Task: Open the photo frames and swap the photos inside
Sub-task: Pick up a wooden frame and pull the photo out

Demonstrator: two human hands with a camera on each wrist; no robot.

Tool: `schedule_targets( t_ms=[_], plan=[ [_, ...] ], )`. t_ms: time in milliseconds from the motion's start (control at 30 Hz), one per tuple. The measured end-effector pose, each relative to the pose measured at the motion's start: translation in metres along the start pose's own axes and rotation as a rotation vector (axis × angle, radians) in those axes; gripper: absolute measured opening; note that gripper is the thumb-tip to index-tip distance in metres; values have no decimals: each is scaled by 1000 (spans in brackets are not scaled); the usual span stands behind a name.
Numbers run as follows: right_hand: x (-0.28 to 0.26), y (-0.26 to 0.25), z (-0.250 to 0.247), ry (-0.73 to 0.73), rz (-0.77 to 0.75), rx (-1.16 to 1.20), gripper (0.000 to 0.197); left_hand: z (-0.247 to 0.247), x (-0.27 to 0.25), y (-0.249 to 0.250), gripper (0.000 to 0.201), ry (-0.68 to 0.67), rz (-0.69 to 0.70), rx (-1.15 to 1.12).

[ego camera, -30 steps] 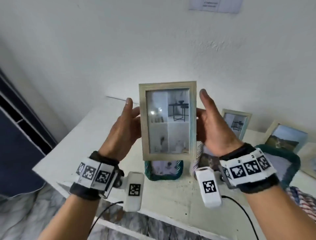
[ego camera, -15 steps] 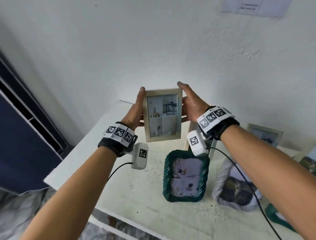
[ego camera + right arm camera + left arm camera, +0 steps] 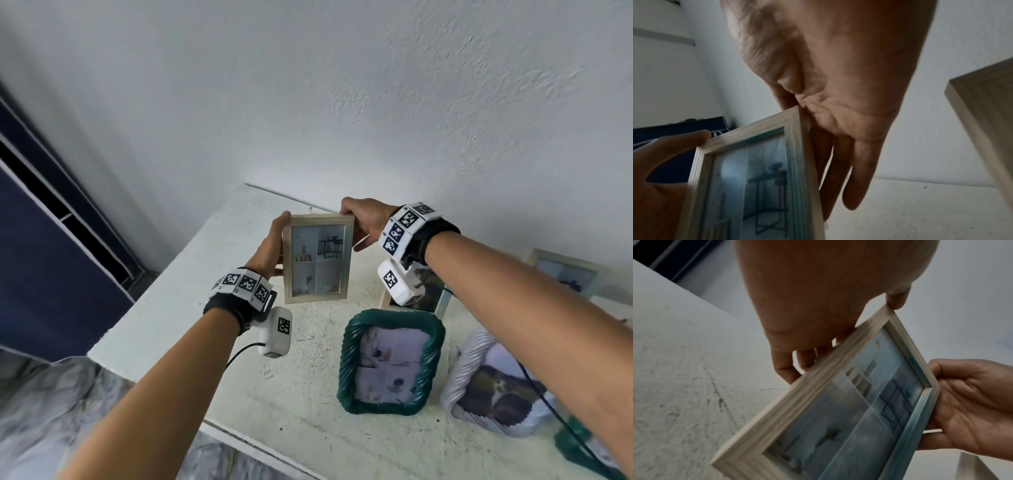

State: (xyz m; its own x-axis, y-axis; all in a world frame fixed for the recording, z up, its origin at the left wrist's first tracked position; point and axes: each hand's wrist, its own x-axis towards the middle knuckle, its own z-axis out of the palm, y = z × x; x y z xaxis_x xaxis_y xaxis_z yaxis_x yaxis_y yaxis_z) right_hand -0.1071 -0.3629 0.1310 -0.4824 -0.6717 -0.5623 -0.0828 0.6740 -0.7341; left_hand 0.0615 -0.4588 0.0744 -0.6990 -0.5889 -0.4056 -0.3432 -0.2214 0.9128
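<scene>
Wall: a white rough-plastered wall (image 3: 342,102) rises behind everything.
Tabletop: a white scuffed tabletop (image 3: 178,308) stands against that wall; a dark blue panel (image 3: 41,267) lies off its left edge.
Green frame: a dark green photo frame with a twisted rope-like border (image 3: 390,363) sits on the tabletop, face towards me, below and right of the frame I hold.
Grey frame: a pale grey rope-bordered photo frame (image 3: 493,387) sits just beside the green one, on its right, holding a dark photo.
Held frame: a light wooden rectangular photo frame (image 3: 317,258) is held upright above the tabletop, glass towards me, with a four-panel photo inside showing a dark table.
Far frames: a small pale wooden frame (image 3: 565,274) stands by the wall at the right; another frame (image 3: 428,291) is partly hidden behind my right wrist camera.
My left hand (image 3: 270,248): its grip is clamped on the held frame's left edge, thumb tip at the top left corner, fingers (image 3: 784,368) curled behind the back.
My right hand (image 3: 366,219): its grip is clamped on the top right corner and right edge, palm against the side, fingers (image 3: 857,178) reaching down behind the back.
</scene>
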Motion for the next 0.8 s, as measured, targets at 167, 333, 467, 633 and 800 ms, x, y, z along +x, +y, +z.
schedule_targets(
  t_ms=[167, 333, 467, 633, 800],
  plan=[
    [6, 4, 10, -7, 4, -154, 22, 1, 7, -16, 74, 0, -39, 8],
    [0, 7, 18, 9, -99, -344, 31, -2, 8, -30, 79, 14, -94, -36],
    [-12, -2, 17, 94, -239, -508, 44, -9, 2, -28, 81, 21, -74, 22],
    [-39, -7, -1, 243, -389, -613, 49, -22, -4, -34, 80, 204, 91, 26],
    [-83, -3, -34, 355, -522, -610, 49, -28, -20, -46, 104, 380, 282, 149]
  ],
)
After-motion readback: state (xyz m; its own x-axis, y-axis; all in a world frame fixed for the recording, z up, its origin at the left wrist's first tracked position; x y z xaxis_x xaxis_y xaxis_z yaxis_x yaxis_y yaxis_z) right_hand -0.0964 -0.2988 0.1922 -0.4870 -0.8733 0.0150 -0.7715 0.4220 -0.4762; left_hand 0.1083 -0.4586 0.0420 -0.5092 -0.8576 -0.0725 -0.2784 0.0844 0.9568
